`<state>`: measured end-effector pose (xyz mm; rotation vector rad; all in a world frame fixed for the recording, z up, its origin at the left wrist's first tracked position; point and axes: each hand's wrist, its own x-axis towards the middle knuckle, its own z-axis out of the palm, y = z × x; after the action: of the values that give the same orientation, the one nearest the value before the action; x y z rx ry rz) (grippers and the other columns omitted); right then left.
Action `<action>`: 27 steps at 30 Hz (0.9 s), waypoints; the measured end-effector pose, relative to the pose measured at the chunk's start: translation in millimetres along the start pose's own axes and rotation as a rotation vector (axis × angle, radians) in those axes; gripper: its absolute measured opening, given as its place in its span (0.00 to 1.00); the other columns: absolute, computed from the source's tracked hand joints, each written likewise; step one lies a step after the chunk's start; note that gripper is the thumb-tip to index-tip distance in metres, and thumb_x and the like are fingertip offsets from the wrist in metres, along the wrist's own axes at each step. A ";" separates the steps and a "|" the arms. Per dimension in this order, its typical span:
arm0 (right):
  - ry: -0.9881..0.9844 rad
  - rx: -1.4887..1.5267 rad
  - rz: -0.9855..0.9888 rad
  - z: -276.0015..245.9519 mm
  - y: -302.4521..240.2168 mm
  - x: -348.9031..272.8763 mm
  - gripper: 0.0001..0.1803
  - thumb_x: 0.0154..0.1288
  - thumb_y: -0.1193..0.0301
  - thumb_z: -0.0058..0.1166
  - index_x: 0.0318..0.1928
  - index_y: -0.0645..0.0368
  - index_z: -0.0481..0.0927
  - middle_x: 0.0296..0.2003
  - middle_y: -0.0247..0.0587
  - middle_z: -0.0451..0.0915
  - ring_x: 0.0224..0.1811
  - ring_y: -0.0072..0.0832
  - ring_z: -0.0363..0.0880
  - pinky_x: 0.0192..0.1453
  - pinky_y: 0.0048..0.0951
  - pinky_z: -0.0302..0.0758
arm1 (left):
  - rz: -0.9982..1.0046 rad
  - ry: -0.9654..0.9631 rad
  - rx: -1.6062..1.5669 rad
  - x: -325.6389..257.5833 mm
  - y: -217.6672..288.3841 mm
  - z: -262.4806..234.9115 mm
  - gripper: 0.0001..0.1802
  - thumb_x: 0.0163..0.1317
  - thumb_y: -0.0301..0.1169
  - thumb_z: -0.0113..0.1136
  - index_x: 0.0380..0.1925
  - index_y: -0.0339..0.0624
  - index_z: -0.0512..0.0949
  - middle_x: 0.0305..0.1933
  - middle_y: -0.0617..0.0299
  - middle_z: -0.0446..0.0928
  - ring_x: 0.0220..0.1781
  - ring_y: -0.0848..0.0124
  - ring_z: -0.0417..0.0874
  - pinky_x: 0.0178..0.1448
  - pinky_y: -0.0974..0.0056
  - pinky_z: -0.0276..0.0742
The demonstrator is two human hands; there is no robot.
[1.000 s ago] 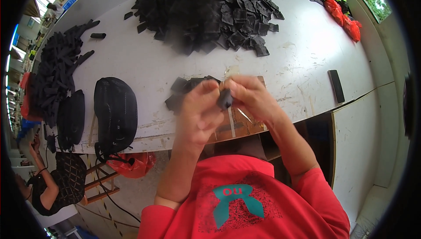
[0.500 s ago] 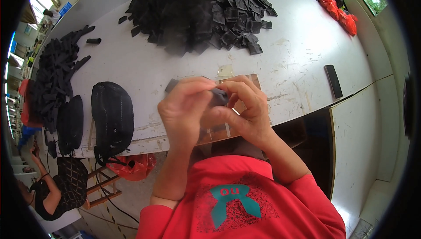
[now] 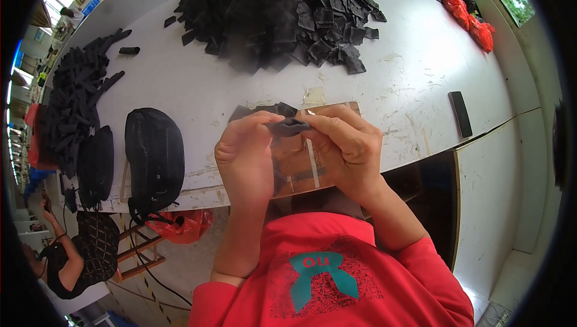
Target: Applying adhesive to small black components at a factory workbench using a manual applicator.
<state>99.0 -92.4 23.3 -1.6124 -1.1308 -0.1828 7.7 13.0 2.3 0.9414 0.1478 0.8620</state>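
Observation:
Between my two hands, above the table's front edge, is a small black fabric piece (image 3: 288,127), folded or rolled with a gap showing. My left hand (image 3: 245,150) pinches its left end, and my right hand (image 3: 348,144) grips its right end between thumb and fingers. Below them lies a brown taped board (image 3: 300,168). More black fabric pieces (image 3: 282,109) rest just behind my fingers. Farther back rises a large heap of flat black fabric pieces (image 3: 324,18).
To the left are a heap of rolled black strips (image 3: 75,96) and two black zipped cases (image 3: 155,159). A dark bar (image 3: 460,114) lies on the right, with red plastic bags (image 3: 469,21) behind it. Another person (image 3: 75,255) sits at the lower left.
My hands have shifted slightly; the right one has moved a little rightward. The fabric piece, mostly covered by my fingers before, now shows stretched between my fingertips.

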 end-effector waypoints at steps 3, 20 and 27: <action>-0.029 0.005 0.023 -0.2 6.6 -10.1 0.09 0.46 0.82 0.57 0.32 0.63 0.77 0.24 0.40 0.73 0.24 0.29 0.72 0.25 0.25 0.68 | -0.016 0.002 0.078 -4.4 -1.4 -3.8 0.06 0.54 0.21 0.53 0.34 0.33 0.75 0.37 0.55 0.76 0.41 0.71 0.75 0.50 0.68 0.67; -0.065 -0.103 -0.117 0.2 8.4 -0.4 0.07 0.47 0.79 0.57 0.29 0.64 0.74 0.23 0.40 0.72 0.24 0.33 0.72 0.24 0.28 0.68 | 0.203 -0.275 0.625 13.1 -1.1 2.0 0.09 0.52 0.18 0.53 0.35 0.35 0.76 0.30 0.61 0.74 0.32 0.75 0.74 0.37 0.73 0.70; 0.031 0.557 0.490 -9.5 -5.5 -11.7 0.05 0.60 0.75 0.51 0.30 0.65 0.77 0.22 0.29 0.74 0.24 0.12 0.68 0.26 0.16 0.68 | -0.145 -0.119 0.167 -12.7 2.0 3.6 0.14 0.53 0.18 0.51 0.43 0.32 0.71 0.36 0.61 0.74 0.39 0.76 0.74 0.45 0.74 0.69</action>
<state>92.7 -107.1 23.4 -1.3207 -0.6505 0.3958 -0.3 2.3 2.9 1.1213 0.1854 0.6653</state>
